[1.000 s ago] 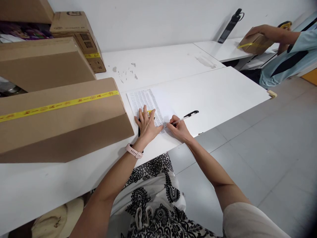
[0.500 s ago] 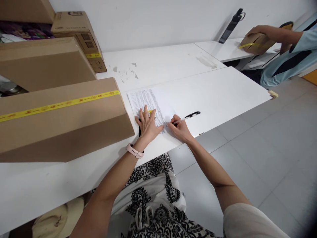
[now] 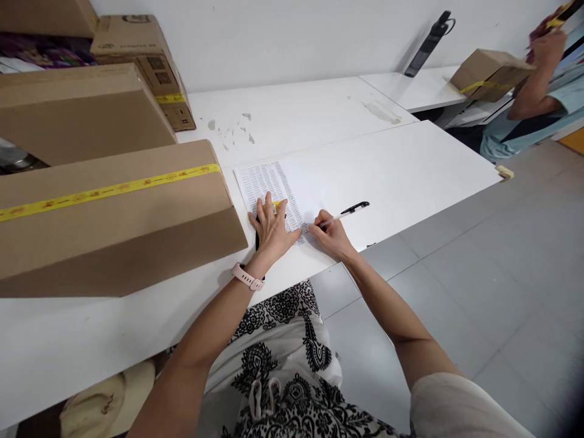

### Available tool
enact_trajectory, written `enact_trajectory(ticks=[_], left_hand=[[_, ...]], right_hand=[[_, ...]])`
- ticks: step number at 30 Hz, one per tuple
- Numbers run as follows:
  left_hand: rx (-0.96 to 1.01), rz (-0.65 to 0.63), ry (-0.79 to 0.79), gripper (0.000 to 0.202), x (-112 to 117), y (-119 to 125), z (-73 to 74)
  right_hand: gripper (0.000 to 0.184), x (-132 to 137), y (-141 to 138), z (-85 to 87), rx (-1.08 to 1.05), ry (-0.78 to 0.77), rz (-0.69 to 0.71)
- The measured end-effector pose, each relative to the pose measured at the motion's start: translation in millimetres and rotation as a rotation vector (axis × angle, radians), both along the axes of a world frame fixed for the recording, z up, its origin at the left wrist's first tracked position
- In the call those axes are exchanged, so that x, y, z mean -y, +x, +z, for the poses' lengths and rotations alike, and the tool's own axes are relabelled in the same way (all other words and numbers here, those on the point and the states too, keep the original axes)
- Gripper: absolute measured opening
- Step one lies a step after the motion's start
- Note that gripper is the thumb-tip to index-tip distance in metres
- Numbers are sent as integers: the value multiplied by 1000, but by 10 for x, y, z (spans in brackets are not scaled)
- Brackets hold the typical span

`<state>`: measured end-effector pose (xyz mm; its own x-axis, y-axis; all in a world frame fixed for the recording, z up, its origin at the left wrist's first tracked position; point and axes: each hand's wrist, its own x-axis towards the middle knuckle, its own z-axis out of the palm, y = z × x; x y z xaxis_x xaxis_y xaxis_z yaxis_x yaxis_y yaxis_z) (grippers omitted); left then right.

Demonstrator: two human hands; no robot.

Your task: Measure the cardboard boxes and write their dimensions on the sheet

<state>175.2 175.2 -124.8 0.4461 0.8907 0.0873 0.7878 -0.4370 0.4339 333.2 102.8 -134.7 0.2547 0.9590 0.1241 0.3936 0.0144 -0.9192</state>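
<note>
White wall [image 3: 292, 45] backs a long white table [image 3: 396, 158], where a printed sheet [image 3: 262, 180] lies in front of the person, its columns running away from the body with a slight lean to the left. Its right border fades into the tabletop, so its long axis cannot be judged surely. The left hand [image 3: 272, 232] rests on the sheet's lower part, fingers spread and clasping nothing, over a dark object [image 3: 257, 242] and a yellow piece [image 3: 276, 204] too covered to identify. The right hand [image 3: 334, 237] pinches a black-and-white pen [image 3: 345, 213] near its lower end, just beside the left thumb. The pen's long axis slants from the sheet's lower right portion up and away to the right; its nib is hidden, so contact with the paper cannot be told. The left hand is the nearer, lying right on the print.

Counted: two hands, one pen, one sheet visible; one pink wristband [image 3: 247, 277]; four cardboard cartons [image 3: 123, 249] at the left and one taped carton [image 3: 493, 67] at the far right; one water bottle [image 3: 427, 46]; one co-worker's hand [image 3: 549, 48] raised near that taped carton.
</note>
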Motion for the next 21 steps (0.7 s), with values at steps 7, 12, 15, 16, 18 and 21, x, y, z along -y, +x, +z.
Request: enact_trajectory(ticks=[7,12,15,16,18,21], left_hand=[[7,-6,3,82,4,-5,6],[5,-5,-7,81,4,-3,6],[3,-3,-13,80,5,-2,12],[3,-4,-15,81,6,-2,14],[1,-5,-19,81,8,-2,20],[-9,-10,-20,81,9,-5,19]], right_hand=[[18,-1,-1,11,3,8,-36],[19,-1,-1,10,5,-11,-30],[19,0,-2,12,-14,-2,-18],[19,0,-1,16,-16,-3,-17],[19,-1,3,26,-10,-15,-19],[18,-7,21,34,-7,-30,-24]])
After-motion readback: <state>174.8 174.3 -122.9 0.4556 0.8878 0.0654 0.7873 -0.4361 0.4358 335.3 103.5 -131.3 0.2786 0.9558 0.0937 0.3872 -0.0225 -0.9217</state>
